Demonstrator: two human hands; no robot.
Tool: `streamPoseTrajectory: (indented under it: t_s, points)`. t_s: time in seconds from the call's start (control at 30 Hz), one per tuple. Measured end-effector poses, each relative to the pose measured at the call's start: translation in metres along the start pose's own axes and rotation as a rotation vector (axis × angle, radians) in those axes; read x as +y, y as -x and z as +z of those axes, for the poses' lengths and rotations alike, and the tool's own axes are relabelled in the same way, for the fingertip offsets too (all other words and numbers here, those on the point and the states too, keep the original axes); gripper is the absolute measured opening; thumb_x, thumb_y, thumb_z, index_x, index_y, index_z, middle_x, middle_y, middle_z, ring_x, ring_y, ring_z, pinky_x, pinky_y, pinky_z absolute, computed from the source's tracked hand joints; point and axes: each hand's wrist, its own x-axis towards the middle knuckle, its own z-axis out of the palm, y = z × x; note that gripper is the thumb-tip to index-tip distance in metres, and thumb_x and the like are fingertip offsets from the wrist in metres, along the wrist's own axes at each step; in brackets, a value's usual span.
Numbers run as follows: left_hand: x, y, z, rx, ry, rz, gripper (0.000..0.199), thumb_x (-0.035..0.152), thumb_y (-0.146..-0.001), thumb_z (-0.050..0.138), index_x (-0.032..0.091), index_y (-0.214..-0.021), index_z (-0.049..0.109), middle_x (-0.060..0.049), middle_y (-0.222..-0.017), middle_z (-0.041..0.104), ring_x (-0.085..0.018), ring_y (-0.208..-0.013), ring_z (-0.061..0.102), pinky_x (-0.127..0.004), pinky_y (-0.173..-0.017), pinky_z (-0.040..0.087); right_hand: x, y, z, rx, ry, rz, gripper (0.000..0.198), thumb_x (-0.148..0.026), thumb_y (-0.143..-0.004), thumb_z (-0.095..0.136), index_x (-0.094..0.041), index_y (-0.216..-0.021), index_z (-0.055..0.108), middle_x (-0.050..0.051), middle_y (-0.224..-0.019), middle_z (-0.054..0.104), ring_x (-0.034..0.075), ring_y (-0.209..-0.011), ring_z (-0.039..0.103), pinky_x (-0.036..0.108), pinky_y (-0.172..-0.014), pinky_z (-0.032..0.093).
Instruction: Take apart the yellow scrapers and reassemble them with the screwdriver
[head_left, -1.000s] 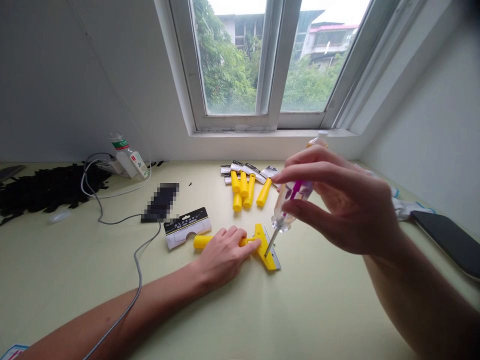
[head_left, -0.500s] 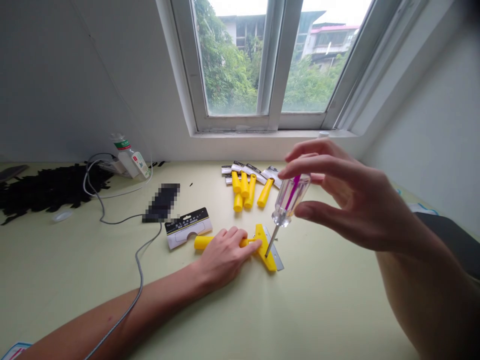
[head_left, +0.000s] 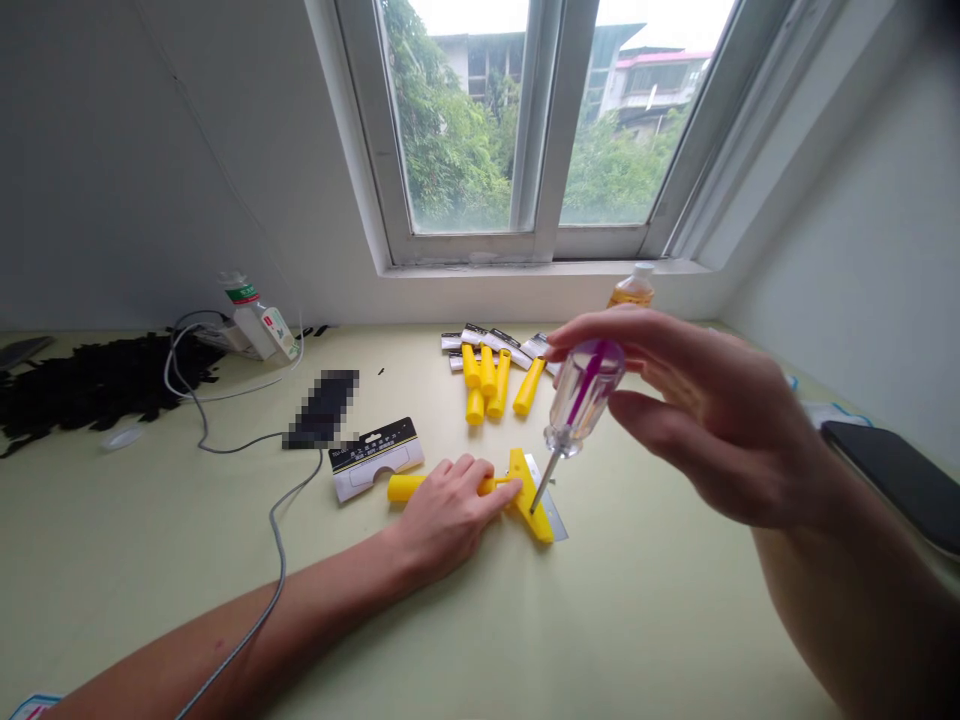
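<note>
My left hand [head_left: 454, 510] presses a yellow scraper [head_left: 525, 490] down on the table, fingers closed over its handle. A thin metal blade [head_left: 556, 518] sticks out along the right side of the scraper's head. In my right hand [head_left: 705, 420] is a screwdriver [head_left: 585, 395] with a clear and purple handle, tilted, its tip on the lower part of the yellow head. The index finger lies over the handle's top, while the thumb looks slightly apart from it. Left of the scraper lies a black and white packaging card [head_left: 377, 458].
Several yellow handles [head_left: 499, 385] lie by more cards at the back. A pixelated dark object [head_left: 322, 408], a grey cable [head_left: 279, 535], a clear bottle [head_left: 262, 320] and black strips [head_left: 97, 385] are on the left. To the right are a black phone [head_left: 896, 480] and an amber bottle [head_left: 631, 287].
My right hand has turned around the screwdriver and lowered slightly, its thumb moving off the handle. The amber bottle shows more behind it. The left hand and scraper stay put.
</note>
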Motion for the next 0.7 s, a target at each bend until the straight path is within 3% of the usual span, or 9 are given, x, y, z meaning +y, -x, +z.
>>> streamPoseTrajectory:
  t_s: [0.13,0.3,0.37,0.47,0.6,0.7]
  points:
    - [0.0001,0.0002,-0.0008,0.001,-0.003,0.001,0.045,0.013,-0.095,0.039,0.030,-0.136,0.046,-0.008,-0.108,0.056,-0.024,-0.095,0.053,-0.039,-0.080,0.048,-0.0010,-0.0020,0.0007,0.101,0.174,-0.018,0.032,-0.024,-0.080,0.068,-0.024,-0.112,0.063,0.003,-0.100,0.067,0.020,-0.085,0.064,0.033,-0.072,0.055]
    - [0.0000,0.0002,-0.0007,-0.004,0.005,-0.003,0.045,0.012,-0.094,0.040,0.029,-0.135,0.047,-0.008,-0.108,0.056,-0.024,-0.096,0.053,-0.038,-0.080,0.048,0.0025,-0.0008,-0.0024,0.017,0.039,0.000,0.048,-0.015,-0.087,0.058,-0.027,-0.133,0.054,0.005,-0.121,0.065,0.021,-0.108,0.063,0.037,-0.093,0.053]
    - [0.0001,0.0000,-0.0007,-0.001,0.007,0.000,0.045,0.012,-0.094,0.039,0.029,-0.136,0.047,-0.008,-0.108,0.056,-0.024,-0.096,0.053,-0.039,-0.081,0.048,0.0025,-0.0008,-0.0049,-0.026,0.043,-0.006,0.045,-0.017,-0.086,0.062,-0.027,-0.130,0.057,0.004,-0.126,0.063,0.022,-0.114,0.061,0.038,-0.097,0.052]
    - [0.0001,-0.0001,-0.0004,0.005,0.005,-0.003,0.045,0.013,-0.095,0.039,0.029,-0.136,0.047,-0.008,-0.108,0.056,-0.024,-0.096,0.053,-0.039,-0.081,0.049,0.0007,-0.0007,-0.0071,-0.022,0.120,0.007,0.040,-0.022,-0.083,0.069,-0.030,-0.121,0.063,0.003,-0.121,0.065,0.023,-0.109,0.062,0.039,-0.094,0.053]
    - [-0.0001,0.0000,0.0004,0.007,-0.003,-0.007,0.045,0.013,-0.094,0.039,0.030,-0.135,0.047,-0.008,-0.107,0.056,-0.024,-0.095,0.053,-0.039,-0.080,0.049,-0.0014,0.0014,-0.0050,-0.052,0.016,0.039,0.044,-0.017,-0.085,0.063,-0.030,-0.126,0.057,0.003,-0.117,0.066,0.022,-0.104,0.065,0.036,-0.088,0.056]
    - [-0.0003,0.0005,0.0004,0.014,-0.008,0.000,0.045,0.013,-0.095,0.039,0.029,-0.135,0.048,-0.008,-0.108,0.056,-0.024,-0.095,0.053,-0.039,-0.079,0.049,0.0008,0.0021,-0.0011,0.021,-0.039,0.072,0.030,-0.020,-0.084,0.067,-0.029,-0.112,0.062,0.001,-0.106,0.069,0.020,-0.095,0.066,0.034,-0.081,0.058]
